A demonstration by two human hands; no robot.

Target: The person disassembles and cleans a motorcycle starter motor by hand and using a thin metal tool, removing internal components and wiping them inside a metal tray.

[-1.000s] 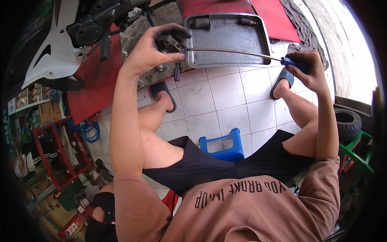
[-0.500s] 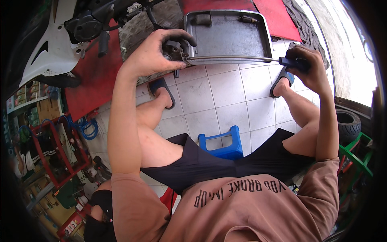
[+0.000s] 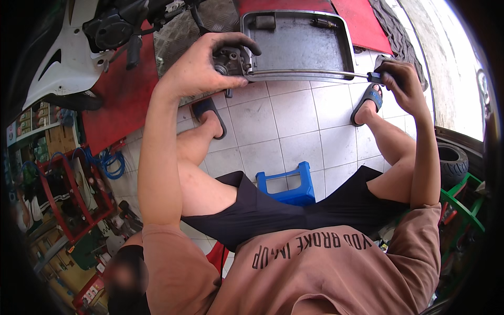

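Observation:
My left hand (image 3: 202, 68), its fingers dark with grime, curls round a metal mechanical part (image 3: 229, 61) at the near left corner of a metal tray (image 3: 296, 55). A long screwdriver shaft (image 3: 315, 72) runs from that part across the tray toward my right hand (image 3: 401, 79), whose fingers are closed on the dark blue handle (image 3: 375, 77). The shaft's tip is too small to make out against the part. Inside the tray's far side lie a grey cylinder (image 3: 265, 22) and a smaller metal piece (image 3: 324, 23).
A motorcycle (image 3: 107, 34) stands on a red stand (image 3: 110, 123) at upper left. A blue stool (image 3: 291, 191) is between my legs on tiled floor (image 3: 283, 121). A tyre (image 3: 452, 163), green frame (image 3: 467, 205), red tool rack (image 3: 68, 215) and another person (image 3: 126, 275) are at the sides.
My left hand and the part moved down, then back up slightly. My right hand has shifted its hold on the screwdriver handle, with the thumb now higher.

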